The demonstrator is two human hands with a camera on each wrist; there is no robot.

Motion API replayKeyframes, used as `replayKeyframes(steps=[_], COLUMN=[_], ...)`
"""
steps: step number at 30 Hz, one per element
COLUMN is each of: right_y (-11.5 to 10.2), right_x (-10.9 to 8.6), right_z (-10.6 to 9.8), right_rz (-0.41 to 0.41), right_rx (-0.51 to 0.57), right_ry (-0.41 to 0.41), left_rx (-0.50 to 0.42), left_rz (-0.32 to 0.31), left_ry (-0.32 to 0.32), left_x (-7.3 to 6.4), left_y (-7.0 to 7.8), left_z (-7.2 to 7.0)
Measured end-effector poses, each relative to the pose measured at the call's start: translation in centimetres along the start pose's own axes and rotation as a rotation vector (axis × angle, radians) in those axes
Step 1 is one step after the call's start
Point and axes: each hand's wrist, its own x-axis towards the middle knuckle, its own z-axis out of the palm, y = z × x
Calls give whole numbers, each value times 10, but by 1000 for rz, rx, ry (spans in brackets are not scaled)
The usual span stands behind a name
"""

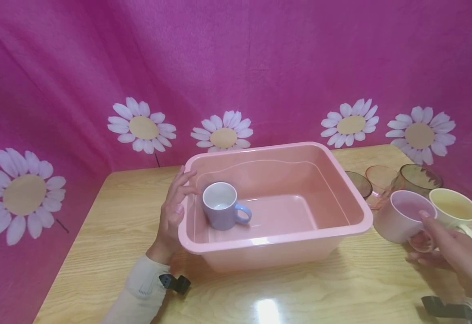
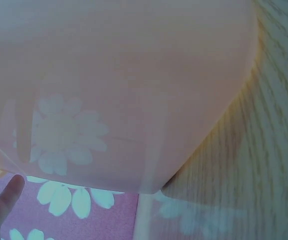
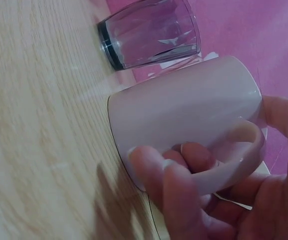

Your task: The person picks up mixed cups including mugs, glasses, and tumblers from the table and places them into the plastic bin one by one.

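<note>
A pink plastic basin (image 1: 260,240) stands on the table, with a blue-grey mug (image 1: 221,215) upright inside it at the left. My left hand (image 1: 172,216) holds the basin's left rim, fingers over the edge; the basin's outer wall (image 2: 134,100) fills most of the left wrist view. At the right, my right hand (image 1: 454,252) grips a pale pink mug (image 1: 393,222) by its handle, with the thumb up at the rim. Seen from the right wrist, fingers pass through the handle (image 3: 223,175), and the mug's base is close to the tabletop.
Behind the pale pink mug are a cream mug (image 1: 454,207), a dark clear glass (image 1: 420,176) and an orange-tinted glass (image 1: 381,177). Another dark glass (image 1: 359,183) stands beside the basin's right wall. A magenta flowered cloth (image 1: 260,67) hangs behind the wooden table (image 1: 110,225).
</note>
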Motion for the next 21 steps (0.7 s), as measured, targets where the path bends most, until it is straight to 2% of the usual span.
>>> replayKeyframes(steps=[10, 16, 21], right_y=[1, -3, -1], right_x=[-2, 0, -2], right_z=[-4, -10, -7], right_rz=[-59, -97, -120], right_rx=[15, -6, -78], right_ry=[21, -19, -51], left_rx=[-22, -14, -7], left_rz=[-8, 7, 19], left_ry=[-1, 12, 9], left_x=[-2, 1, 2], left_y=[0, 1, 4], left_z=[3, 5, 1])
